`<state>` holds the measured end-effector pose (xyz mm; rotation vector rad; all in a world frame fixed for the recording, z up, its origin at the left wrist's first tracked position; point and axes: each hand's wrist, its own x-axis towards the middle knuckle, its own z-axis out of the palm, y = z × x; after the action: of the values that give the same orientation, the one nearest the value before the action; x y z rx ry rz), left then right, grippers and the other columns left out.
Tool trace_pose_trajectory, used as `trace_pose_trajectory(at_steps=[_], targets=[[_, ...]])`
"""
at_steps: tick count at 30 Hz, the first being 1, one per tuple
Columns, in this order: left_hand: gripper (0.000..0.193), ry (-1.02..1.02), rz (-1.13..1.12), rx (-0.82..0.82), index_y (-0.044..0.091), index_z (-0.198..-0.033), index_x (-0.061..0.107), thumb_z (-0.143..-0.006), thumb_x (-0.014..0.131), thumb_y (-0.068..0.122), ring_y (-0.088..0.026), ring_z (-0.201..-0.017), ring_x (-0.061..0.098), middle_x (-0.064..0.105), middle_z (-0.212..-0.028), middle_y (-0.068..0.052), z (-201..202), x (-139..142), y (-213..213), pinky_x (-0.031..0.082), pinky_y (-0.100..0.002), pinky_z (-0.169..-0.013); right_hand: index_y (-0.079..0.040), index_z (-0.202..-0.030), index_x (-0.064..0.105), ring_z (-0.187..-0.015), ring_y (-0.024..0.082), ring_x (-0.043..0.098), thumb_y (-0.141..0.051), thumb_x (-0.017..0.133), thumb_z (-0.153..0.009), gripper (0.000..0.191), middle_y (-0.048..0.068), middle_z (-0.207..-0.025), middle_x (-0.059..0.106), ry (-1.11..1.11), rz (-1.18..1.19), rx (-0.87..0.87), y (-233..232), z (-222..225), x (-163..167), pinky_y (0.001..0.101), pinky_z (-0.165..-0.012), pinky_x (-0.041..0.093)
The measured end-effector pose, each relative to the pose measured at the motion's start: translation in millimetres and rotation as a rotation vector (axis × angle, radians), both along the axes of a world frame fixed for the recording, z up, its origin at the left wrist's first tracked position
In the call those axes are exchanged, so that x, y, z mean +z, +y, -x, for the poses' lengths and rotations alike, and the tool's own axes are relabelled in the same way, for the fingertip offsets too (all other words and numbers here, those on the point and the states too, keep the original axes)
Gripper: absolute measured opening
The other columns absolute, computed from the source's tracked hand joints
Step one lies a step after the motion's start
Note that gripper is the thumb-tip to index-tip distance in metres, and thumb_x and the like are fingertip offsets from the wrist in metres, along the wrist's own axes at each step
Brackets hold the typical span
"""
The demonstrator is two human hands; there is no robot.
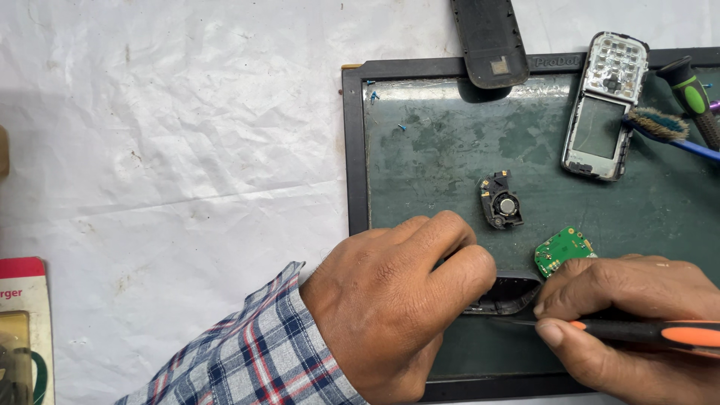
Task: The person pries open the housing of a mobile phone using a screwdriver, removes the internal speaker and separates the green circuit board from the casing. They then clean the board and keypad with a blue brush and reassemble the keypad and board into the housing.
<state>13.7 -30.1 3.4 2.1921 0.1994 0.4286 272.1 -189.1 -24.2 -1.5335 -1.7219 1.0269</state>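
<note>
Black phone shell (504, 294) low centre of frame, on green mat (450, 150). Left hand (394, 300) knuckles up, fingers clamped on shell. Right hand (630, 315) closed around orange-black screwdriver (645, 331), tip at shell. Green circuit board (562, 251) just above. Red package (24, 330) lower left.

Plaid sleeve (259, 352), green board (562, 250), perhaps orange-black screwdriver (660, 332)
</note>
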Motion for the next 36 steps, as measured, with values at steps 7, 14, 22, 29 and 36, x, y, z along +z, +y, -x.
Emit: trace_pose_trajectory(at_steps=[7, 14, 22, 29, 36], targets=[[0.037, 0.022, 0.006, 0.011, 0.003, -0.105, 0.053, -0.072, 0.068, -0.005, -0.033, -0.092, 0.061, 0.052, -0.102, -0.015, -0.2, 1.1, -0.9, 0.049, -0.047, -0.072, -0.008, -0.092, 0.073, -0.078, 0.017, 0.078, -0.019, 0.080, -0.086, 0.015, 0.006, -0.087, 0.076, 0.071, -0.009, 0.001, 4.0, 3.2, 1.7, 0.0311, -0.068, 0.062], [0.037, 0.024, 0.008, 0.005, 0.003, -0.105, 0.053, -0.073, 0.068, -0.006, -0.032, -0.092, 0.062, 0.053, -0.104, -0.014, -0.7, 0.7, -1.1, 0.049, -0.046, -0.073, -0.009, -0.091, 0.073, -0.078, 0.016, 0.075, -0.018, 0.081, -0.087, 0.013, 0.005, -0.086, 0.076, 0.071, -0.026, 0.011, 3.7, 3.5, 3.4, 0.0309, -0.068, 0.062], [0.038, 0.024, 0.011, 0.006, 0.003, -0.106, 0.053, -0.072, 0.068, -0.005, -0.032, -0.092, 0.061, 0.052, -0.102, -0.015, -0.5, 0.5, -0.7, 0.049, -0.046, -0.072, -0.009, -0.092, 0.071, -0.075, 0.016, 0.077, -0.017, 0.080, -0.086, 0.014, 0.005, -0.084, 0.075, 0.074, -0.040, 0.019, 6.8, 3.9, 2.2, 0.0303, -0.067, 0.062], [0.036, 0.029, 0.009, 0.008, 0.003, -0.105, 0.053, -0.073, 0.067, -0.005, -0.032, -0.092, 0.062, 0.052, -0.103, -0.014, -0.4, 0.6, -0.9, 0.049, -0.046, -0.073, -0.011, -0.090, 0.073, -0.077, 0.016, 0.074, -0.017, 0.081, -0.085, 0.012, 0.005, -0.085, 0.075, 0.045, -0.010, -0.005, 4.8, 4.5, 3.9, 0.0305, -0.068, 0.062], [0.037, 0.023, 0.011, 0.009, 0.003, -0.107, 0.053, -0.073, 0.067, -0.005, -0.032, -0.092, 0.062, 0.052, -0.103, -0.014, -0.6, 0.7, -1.2, 0.050, -0.045, -0.072, -0.009, -0.093, 0.073, -0.077, 0.016, 0.077, -0.016, 0.081, -0.086, 0.012, 0.005, -0.086, 0.076, 0.038, -0.032, -0.018, 3.7, 4.4, 0.8, 0.0301, -0.068, 0.062]])
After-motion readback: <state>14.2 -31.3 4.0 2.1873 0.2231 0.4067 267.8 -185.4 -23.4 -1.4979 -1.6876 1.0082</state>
